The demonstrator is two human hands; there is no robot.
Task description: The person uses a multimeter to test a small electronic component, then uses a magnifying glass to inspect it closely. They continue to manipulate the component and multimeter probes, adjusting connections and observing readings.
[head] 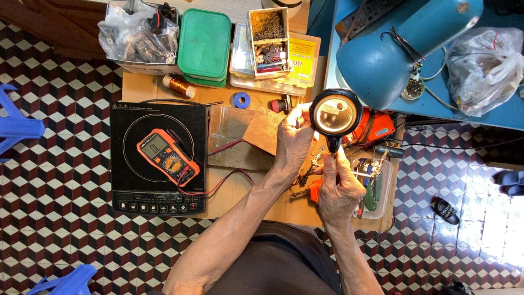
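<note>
- Nearest the camera: dark trousers [284,262] at the bottom edge, two bare forearms rising from them toward the wooden bench [240,191].
- Right hand [338,188] wrapped shut around the black handle of a round black-rimmed magnifying glass [334,114], lens held upright above the bench's right part, lit from within or behind.
- Left hand [293,139] raised just left of the lens, fingers pinched together on something small; too hidden to tell what.
- Below the hands, an orange-handled tool [312,191] on the bench, beside a clear plastic tray of small tools [376,186].
- Left on the bench: a black induction cooktop [158,158], an orange-and-grey digital multimeter [166,155] lying tilted on its round cooking ring, red and black leads [224,180] trailing right toward the hands.
- Between cooktop and left hand, a flat scrap of brown wooden board [262,131].
- Along the far edge: a clear bag of dark parts [136,33], a green plastic lidded box [204,41], an open cardboard box of small parts [268,38], a copper wire spool [179,86], a small blue tape roll [241,99].
- Right of the bench, a large blue cylindrical metal casing [398,43].
</note>
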